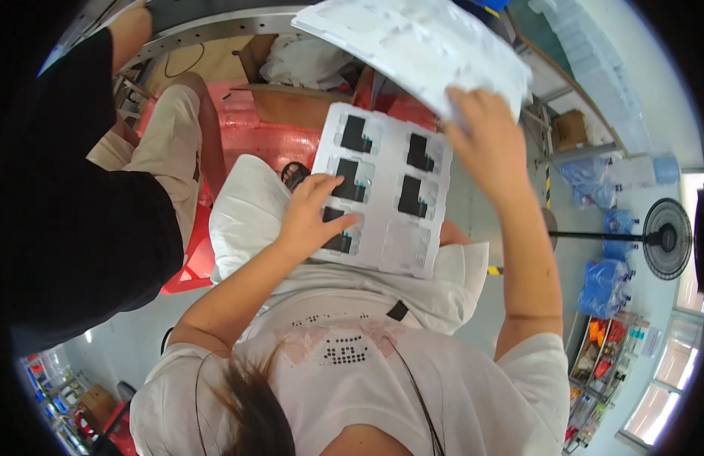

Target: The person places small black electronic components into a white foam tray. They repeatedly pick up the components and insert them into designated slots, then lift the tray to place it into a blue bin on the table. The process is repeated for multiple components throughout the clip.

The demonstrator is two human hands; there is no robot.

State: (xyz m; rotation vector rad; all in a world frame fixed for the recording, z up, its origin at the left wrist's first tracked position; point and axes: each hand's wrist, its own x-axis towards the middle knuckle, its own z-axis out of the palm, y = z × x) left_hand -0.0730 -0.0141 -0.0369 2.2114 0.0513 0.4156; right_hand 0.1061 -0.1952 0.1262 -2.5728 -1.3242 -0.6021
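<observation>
The left hand's [310,218] spread fingers rest on a white moulded-plastic tray [378,175]: five flat black pieces [411,196] seated, one pocket [406,247] rightward bare; the right hand's [486,142] fingers grip a white plastic sheet [412,47].

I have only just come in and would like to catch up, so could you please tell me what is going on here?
The person's left hand rests on the left side of a white pocketed tray held over the lap. Five black pieces sit in that tray; its lower right pocket shows none. The right hand holds up a second white tray, slightly blurred. A co-worker in black is on the left.
</observation>
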